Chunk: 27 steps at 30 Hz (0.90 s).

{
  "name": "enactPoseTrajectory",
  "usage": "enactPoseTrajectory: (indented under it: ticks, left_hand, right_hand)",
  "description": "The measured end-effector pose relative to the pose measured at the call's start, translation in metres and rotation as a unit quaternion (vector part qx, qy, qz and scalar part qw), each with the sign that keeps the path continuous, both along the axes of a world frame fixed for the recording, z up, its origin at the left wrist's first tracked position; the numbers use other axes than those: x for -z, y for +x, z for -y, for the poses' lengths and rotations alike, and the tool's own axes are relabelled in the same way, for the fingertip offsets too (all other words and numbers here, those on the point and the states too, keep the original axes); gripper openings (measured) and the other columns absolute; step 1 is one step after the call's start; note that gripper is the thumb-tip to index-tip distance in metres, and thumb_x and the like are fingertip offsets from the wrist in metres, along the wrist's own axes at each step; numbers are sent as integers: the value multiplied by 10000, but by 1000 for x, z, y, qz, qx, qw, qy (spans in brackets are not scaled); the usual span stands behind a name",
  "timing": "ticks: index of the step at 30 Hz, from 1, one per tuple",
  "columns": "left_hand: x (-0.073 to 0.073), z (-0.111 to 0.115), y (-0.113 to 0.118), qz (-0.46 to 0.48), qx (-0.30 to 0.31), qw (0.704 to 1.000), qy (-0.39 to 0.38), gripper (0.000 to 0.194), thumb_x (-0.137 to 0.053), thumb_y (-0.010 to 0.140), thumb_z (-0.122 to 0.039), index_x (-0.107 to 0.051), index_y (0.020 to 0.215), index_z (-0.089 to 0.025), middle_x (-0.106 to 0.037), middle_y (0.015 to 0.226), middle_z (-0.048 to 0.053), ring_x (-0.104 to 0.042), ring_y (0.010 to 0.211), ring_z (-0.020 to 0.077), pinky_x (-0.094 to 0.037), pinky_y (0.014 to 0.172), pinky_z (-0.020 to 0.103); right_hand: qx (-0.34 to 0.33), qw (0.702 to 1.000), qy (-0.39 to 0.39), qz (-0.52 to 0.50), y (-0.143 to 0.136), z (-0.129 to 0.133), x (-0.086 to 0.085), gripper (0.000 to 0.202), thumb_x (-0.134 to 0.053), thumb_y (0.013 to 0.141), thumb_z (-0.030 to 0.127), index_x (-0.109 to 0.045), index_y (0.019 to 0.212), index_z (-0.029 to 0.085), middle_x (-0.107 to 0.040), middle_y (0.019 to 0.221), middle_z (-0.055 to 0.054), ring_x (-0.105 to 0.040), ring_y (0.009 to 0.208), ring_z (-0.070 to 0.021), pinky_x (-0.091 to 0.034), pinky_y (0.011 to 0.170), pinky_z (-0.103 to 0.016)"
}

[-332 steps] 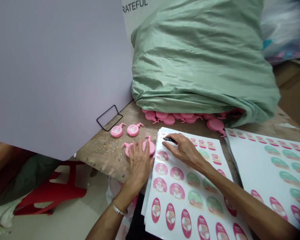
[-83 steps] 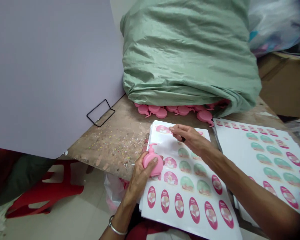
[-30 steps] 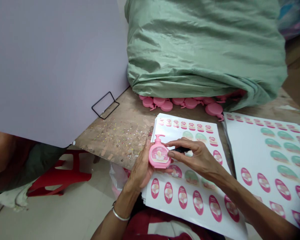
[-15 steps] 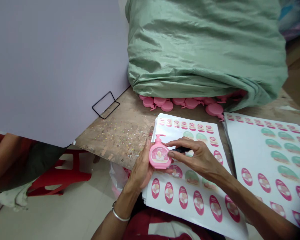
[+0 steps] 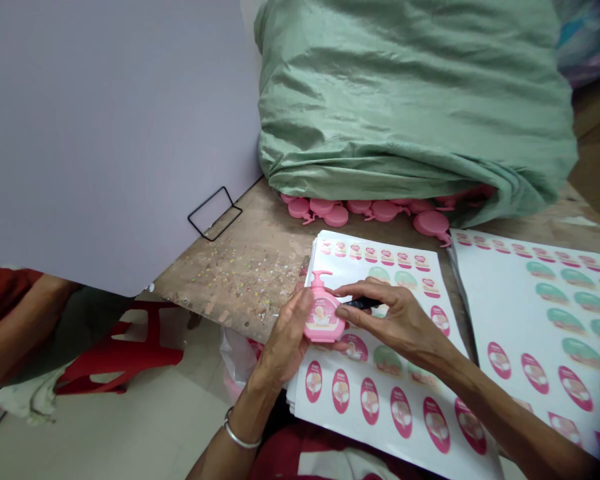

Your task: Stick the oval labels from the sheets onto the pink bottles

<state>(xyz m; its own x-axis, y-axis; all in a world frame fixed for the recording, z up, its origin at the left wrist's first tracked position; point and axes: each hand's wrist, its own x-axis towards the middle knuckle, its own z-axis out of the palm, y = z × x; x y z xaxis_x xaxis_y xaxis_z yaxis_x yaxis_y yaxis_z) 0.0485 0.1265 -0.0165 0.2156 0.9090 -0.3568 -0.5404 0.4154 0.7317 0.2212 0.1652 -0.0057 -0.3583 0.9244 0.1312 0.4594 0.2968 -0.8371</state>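
Observation:
A small pink pump bottle [image 5: 325, 315] stands upright in my left hand [image 5: 291, 333], with a picture label on its front. My left thumb lies over the label's left side, and fingertips show beneath the bottle. My right hand [image 5: 387, 310] is closed on a slim black tool [image 5: 363, 303], whose kind I cannot make out. The right thumb and index fingertips are at the bottle's right edge. Under both hands is a stack of white sticker sheets [image 5: 330, 417], printed with pink ovals, green shapes and small heart labels.
A second sticker stack [image 5: 485, 287] lies to the right. Several pink bottles [image 5: 385, 211] poke out beneath a large green sack [image 5: 410, 100] on the worn wooden table [image 5: 230, 267]. A grey panel [image 5: 105, 133] with a black wire stand [image 5: 215, 213] is at left, near another person's arm [image 5: 27, 327] and a red stool [image 5: 145, 340].
My left thumb has moved up onto the bottle's front. The right hand keeps the black tool at the bottle's edge, and the whole view has shifted slightly.

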Motion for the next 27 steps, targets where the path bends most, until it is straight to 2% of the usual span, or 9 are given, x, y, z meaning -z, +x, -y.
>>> enactPoseTrajectory:
  ticks: [3,6,8,10,13,16,21,24,27]
  left_hand:
    - [-3,2,-1,-29,24,999,30,405,-710,795,-311,-599,1155,-162,-653,1003,73,-659,846,194,-600,652,278]
    - [-5,2,-3,-34,8,999,35,376,-719,782,-260,-592,1125,-169,-630,945,46,-642,828,177,-596,661,287]
    - [-4,3,-4,-26,-5,999,36,381,-708,789,-254,-583,1139,-172,-632,951,52,-637,826,174,-591,668,295]
    - [-1,5,-5,-14,-2,999,30,434,-707,782,-239,-567,1188,-180,-645,988,72,-640,822,176,-583,676,302]
    - [5,9,-8,-28,34,999,18,485,-767,707,-215,-593,1158,-169,-661,976,75,-642,796,173,-556,701,296]
    - [5,14,-14,-74,69,994,42,462,-821,615,-174,-634,1036,-135,-664,871,44,-629,776,161,-513,729,268]
    - [-13,20,-31,-63,70,993,78,530,-784,653,-167,-590,1146,-155,-656,972,46,-626,912,200,-510,823,321]
    - [-20,26,-43,-45,26,996,68,520,-773,674,-197,-582,1156,-163,-648,1005,60,-621,891,194,-540,785,333]
    - [-22,33,-56,-49,-49,997,42,513,-767,691,-245,-582,1161,-157,-665,990,86,-635,852,202,-565,716,325]
  right_hand:
    - [-12,1000,17,22,-1,0,-3,233,-655,831,405,-721,998,257,-721,883,-30,-617,731,-180,-476,666,-325]
    - [-24,993,62,101,1,1,-4,284,-587,875,415,-692,1070,238,-720,927,-64,-626,796,-225,-474,760,-400]
    - [17,980,119,160,2,1,-1,346,-555,883,432,-671,1109,198,-709,920,-108,-626,839,-282,-456,810,-482]
    - [65,972,157,162,1,1,3,445,-573,858,465,-620,1191,174,-691,1009,-145,-619,939,-331,-448,856,-526]
    - [49,991,99,79,-11,-2,10,725,-677,757,473,-431,1383,202,-567,1304,-155,-564,1151,-330,-480,925,-479]
    - [18,1000,1,19,-31,-3,15,904,-737,641,411,-341,1426,205,-493,1385,-151,-526,1220,-319,-489,962,-458]
    - [2,996,-86,-33,-64,-1,11,707,-687,673,445,-482,1313,229,-563,1314,-110,-573,1157,-301,-475,988,-474]
    - [-22,995,-71,-64,-75,-9,9,609,-652,748,505,-518,1280,239,-594,1287,-93,-583,1146,-286,-493,969,-433]
    - [-35,998,-20,-51,-77,-40,13,511,-605,813,505,-555,1246,239,-651,1203,-73,-628,1053,-269,-524,887,-381]
